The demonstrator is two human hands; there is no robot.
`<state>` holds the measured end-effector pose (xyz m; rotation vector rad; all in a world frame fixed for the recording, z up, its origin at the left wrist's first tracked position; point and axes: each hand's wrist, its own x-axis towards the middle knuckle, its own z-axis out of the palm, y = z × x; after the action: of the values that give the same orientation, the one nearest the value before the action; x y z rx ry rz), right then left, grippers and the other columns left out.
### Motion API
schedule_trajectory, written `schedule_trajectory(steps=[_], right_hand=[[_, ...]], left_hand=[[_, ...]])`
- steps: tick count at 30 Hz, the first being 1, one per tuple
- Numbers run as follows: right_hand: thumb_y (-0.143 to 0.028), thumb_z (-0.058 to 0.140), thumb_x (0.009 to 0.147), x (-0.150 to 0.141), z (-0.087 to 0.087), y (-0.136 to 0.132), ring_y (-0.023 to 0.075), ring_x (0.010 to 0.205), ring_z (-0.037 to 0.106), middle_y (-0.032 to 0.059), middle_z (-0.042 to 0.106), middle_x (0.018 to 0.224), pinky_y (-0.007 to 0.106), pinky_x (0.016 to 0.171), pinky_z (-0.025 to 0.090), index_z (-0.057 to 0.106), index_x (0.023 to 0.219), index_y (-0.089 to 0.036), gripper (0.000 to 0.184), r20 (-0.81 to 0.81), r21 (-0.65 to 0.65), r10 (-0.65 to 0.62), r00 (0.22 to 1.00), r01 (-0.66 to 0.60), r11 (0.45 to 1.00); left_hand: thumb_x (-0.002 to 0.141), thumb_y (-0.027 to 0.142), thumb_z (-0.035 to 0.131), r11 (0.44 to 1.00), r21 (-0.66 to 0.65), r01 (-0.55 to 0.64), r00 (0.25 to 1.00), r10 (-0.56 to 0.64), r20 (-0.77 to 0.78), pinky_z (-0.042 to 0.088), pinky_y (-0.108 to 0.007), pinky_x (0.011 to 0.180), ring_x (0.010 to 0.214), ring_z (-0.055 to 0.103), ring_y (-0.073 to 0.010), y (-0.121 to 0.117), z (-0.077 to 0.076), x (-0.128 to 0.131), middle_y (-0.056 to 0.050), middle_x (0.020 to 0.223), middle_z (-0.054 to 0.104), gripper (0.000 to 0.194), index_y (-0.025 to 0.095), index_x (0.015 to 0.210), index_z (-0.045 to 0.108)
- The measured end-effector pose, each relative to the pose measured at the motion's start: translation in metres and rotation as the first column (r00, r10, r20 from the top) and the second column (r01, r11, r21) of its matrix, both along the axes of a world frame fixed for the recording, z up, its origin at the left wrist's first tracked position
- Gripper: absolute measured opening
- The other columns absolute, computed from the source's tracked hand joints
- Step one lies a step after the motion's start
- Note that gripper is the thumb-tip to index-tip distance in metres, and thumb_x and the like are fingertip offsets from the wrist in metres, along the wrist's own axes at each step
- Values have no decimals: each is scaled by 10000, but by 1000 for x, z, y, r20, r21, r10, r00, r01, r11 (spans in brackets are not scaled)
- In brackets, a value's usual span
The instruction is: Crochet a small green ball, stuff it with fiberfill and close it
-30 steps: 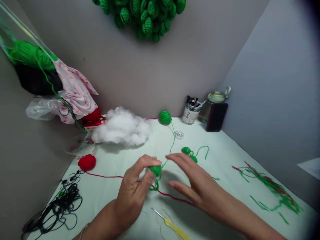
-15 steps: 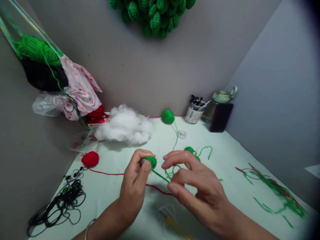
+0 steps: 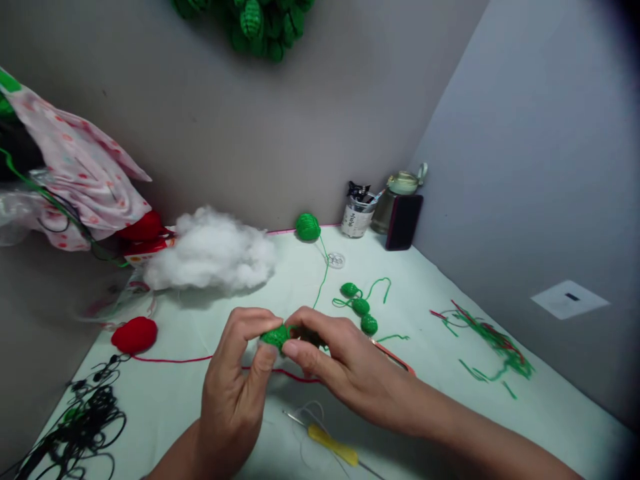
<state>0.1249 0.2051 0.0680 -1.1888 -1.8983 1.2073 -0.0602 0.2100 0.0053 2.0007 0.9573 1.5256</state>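
Between my two hands, above the table, is a small green crocheted piece [image 3: 273, 339]. My left hand [image 3: 239, 380] pinches its left side between thumb and fingers. My right hand [image 3: 333, 360] closes on its right end, thumb and index finger pressed to it. Beneath the hands lies a yellow-handled hook tool [image 3: 327, 441] with thin white thread beside it. Several small green crocheted balls [image 3: 361, 307] rest on the table beyond my right hand. A strand of red yarn [image 3: 173, 361] runs behind my hands from a red yarn ball [image 3: 135, 335].
White stuffing [image 3: 213, 252] is heaped at the back left. A green yarn ball [image 3: 308, 227], a cup of tools [image 3: 357, 219], a bottle [image 3: 385, 213] and a phone [image 3: 404, 223] stand along the back. Tangled black cord [image 3: 93, 423] lies left, yarn scraps [image 3: 500, 341] right.
My right hand has moved in from the green strand to the crocheted piece and now grips its right end. The view has turned to the right.
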Motion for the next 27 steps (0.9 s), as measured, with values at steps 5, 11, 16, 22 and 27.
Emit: schedule_trajectory(steps=[5,11,16,22,27], right_hand=[[-431,514,1071,1,-2,-1,117,734,521,-23,589,795,272,689,403,627,847,-197,343,58,45,49,997,-52,998],[-485,624,990,52,-20,57,183,938,671,65,725,1134,338,866,532,696,1173,-236,317,60,235,-297,953,276,932],[-555,685,886,169,-50,154,357,1282,548,232,604,1362,519,1101,430,583,1338,-133,626,23,454,-913,408,809,373],[-447,852,725,241,-85,205,419,1358,494,310,555,1396,536,1130,390,506,1368,-54,829,106,444,-978,181,871,210],[-488,825,753,252,-109,224,376,1283,575,249,607,1361,520,1087,459,514,1368,-120,781,117,442,-987,112,884,153]], left_hand=[[1008,104,514,997,-65,-32,999,33,9,522,-273,868,1009,622,-176,-1,0,1,-20,1041,629,226,266,1093,647],[1027,216,534,978,-210,-16,1000,21,21,531,-290,828,958,639,-194,6,-6,-5,-34,1006,658,148,258,1017,676],[1014,343,569,930,-366,-46,998,60,28,544,-350,788,965,661,-245,11,-21,-4,-58,1009,688,167,250,997,707],[1001,415,579,875,-481,-44,990,102,97,522,-358,775,945,645,-254,6,-24,10,-56,950,684,236,263,904,732],[992,435,584,857,-511,-61,990,116,77,527,-367,802,967,649,-264,6,-28,11,-62,953,692,258,268,885,748]])
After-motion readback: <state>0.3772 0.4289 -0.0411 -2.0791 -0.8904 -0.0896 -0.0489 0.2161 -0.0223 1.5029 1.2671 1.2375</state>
